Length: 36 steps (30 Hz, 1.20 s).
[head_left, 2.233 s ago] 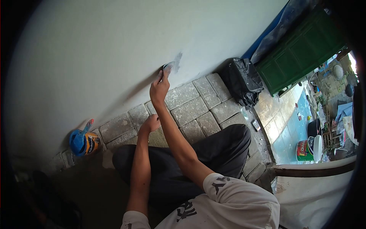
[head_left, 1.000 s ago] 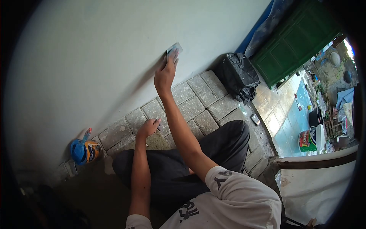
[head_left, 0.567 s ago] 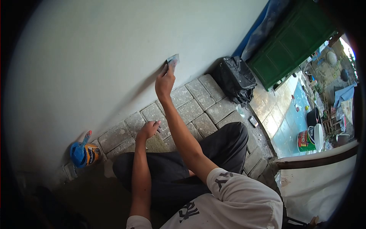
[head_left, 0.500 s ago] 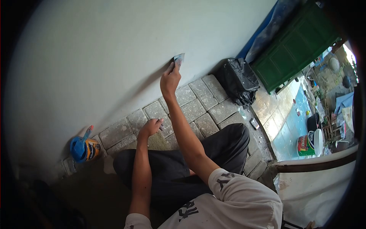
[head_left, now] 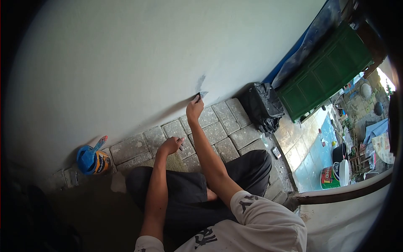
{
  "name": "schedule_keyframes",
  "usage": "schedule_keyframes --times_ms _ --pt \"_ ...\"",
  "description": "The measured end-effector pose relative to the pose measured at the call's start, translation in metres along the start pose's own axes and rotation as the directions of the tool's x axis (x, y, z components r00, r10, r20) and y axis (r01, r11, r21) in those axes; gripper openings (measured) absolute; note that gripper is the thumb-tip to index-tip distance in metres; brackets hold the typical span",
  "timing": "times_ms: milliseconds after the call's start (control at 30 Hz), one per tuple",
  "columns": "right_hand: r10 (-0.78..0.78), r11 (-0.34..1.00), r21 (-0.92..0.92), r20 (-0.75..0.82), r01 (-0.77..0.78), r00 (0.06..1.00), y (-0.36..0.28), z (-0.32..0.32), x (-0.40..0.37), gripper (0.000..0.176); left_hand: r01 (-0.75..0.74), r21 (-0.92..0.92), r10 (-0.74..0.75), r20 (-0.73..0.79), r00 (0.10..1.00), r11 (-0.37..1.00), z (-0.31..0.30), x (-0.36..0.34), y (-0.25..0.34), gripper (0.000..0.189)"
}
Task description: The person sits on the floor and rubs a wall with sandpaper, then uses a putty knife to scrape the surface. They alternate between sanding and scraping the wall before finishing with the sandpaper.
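Observation:
My right hand (head_left: 194,110) grips a putty knife (head_left: 202,95) low against the pale wall (head_left: 126,63). Just above its blade, a grey smear (head_left: 201,82) marks the wall. Over the paving blocks, near my knees, my left hand (head_left: 170,145) is closed round a small dark object (head_left: 181,145), perhaps a tool handle; most of it is hidden. A blue and orange can (head_left: 93,161) stands by the wall at the left, with a paint-marked brush (head_left: 100,144) sticking out of the top.
A black plastic bag (head_left: 262,107) sits on the paving blocks (head_left: 210,134) against the wall. Beyond it are a green panel (head_left: 325,71) and blue sheeting. A labelled bucket (head_left: 335,175) stands on tiles at the right, near assorted clutter.
My right hand and the putty knife have moved down the wall, and a grey smear shows above them. My left hand has shifted slightly. The view has tilted a little.

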State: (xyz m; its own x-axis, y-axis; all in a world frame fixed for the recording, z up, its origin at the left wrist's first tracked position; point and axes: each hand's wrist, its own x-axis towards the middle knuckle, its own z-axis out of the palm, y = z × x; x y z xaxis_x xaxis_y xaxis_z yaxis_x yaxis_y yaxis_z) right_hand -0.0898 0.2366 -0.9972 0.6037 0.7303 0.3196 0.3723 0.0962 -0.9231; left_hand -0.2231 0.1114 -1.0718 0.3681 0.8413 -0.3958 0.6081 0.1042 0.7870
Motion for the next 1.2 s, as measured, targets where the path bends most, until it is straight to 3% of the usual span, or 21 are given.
schedule_keyframes --times_ms 100,167,267,300,367,467,533,567,667,700,733,867,1000,1067,1100,1200 --pt "0.052 0.998 0.029 0.006 -0.052 0.999 0.003 0.003 0.000 0.042 -0.045 0.068 0.048 -0.041 0.998 0.997 0.004 0.005 -0.010 0.063" --pt "0.220 0.975 0.033 0.043 -0.221 0.975 0.006 0.001 0.002 0.042 -0.028 0.011 0.028 -0.012 1.000 1.000 0.005 0.003 -0.010 0.063" --pt "0.297 0.953 0.067 0.013 -0.297 0.955 0.007 0.004 0.002 0.039 -0.011 -0.008 0.011 -0.009 1.000 1.000 0.009 0.009 -0.014 0.063" --pt "0.180 0.984 -0.005 0.031 -0.180 0.983 0.009 0.003 0.002 0.038 0.000 0.019 0.000 -0.032 0.999 1.000 0.008 0.012 -0.018 0.063" --pt "0.171 0.985 0.015 0.049 -0.171 0.984 0.011 0.008 0.005 0.037 0.006 0.016 -0.005 -0.025 1.000 1.000 0.000 0.011 -0.014 0.063" --pt "0.304 0.952 0.016 0.054 -0.305 0.951 0.010 -0.005 -0.001 0.037 0.015 -0.025 -0.013 0.063 0.998 1.000 0.005 0.007 -0.008 0.064" --pt "0.096 0.995 -0.022 0.097 -0.094 0.991 -0.005 -0.012 -0.004 0.041 0.071 0.033 -0.072 0.023 0.997 0.997 0.005 0.015 -0.014 0.066" --pt "0.027 0.996 0.086 0.065 -0.033 0.997 -0.003 -0.013 -0.007 0.041 0.081 0.065 -0.082 0.019 0.996 0.995 -0.001 0.006 0.000 0.065" --pt "0.046 0.998 -0.054 0.089 -0.041 0.995 -0.001 -0.010 -0.008 0.039 0.102 -0.100 -0.095 0.070 0.993 0.990 -0.002 -0.004 0.009 0.065" --pt "0.061 0.997 -0.055 0.109 -0.055 0.992 -0.010 -0.011 -0.006 0.039 0.009 -0.081 -0.008 0.010 1.000 0.997 0.003 0.002 -0.003 0.067" --pt "0.061 0.997 -0.051 0.111 -0.055 0.992 -0.019 -0.009 -0.006 0.039 0.010 -0.078 -0.009 0.006 1.000 0.997 0.002 0.011 -0.011 0.067" --pt "-0.044 0.999 -0.019 -0.028 0.043 0.999 -0.025 -0.001 -0.007 0.036 -0.007 -0.114 0.006 -0.012 1.000 0.993 0.006 0.010 -0.011 0.070" --pt "-0.006 1.000 -0.030 0.091 0.009 0.996 -0.041 -0.016 -0.003 0.033 -0.009 -0.115 0.007 -0.018 1.000 0.993 0.006 0.009 -0.018 0.071" --pt "-0.015 0.998 -0.055 0.107 0.021 0.994 -0.023 -0.015 0.009 0.043 -0.002 -0.113 0.001 -0.011 1.000 0.994 0.011 0.010 -0.019 0.071" --pt "-0.140 0.990 -0.032 0.009 0.141 0.990 -0.014 -0.010 0.011 0.045 0.016 -0.116 -0.017 -0.011 1.000 0.993 0.010 0.009 -0.016 0.072" --pt "-0.132 0.990 0.031 -0.082 0.135 0.988 0.006 0.001 0.010 0.035 0.032 -0.129 -0.032 -0.004 0.999 0.991 0.003 0.001 -0.002 0.073"
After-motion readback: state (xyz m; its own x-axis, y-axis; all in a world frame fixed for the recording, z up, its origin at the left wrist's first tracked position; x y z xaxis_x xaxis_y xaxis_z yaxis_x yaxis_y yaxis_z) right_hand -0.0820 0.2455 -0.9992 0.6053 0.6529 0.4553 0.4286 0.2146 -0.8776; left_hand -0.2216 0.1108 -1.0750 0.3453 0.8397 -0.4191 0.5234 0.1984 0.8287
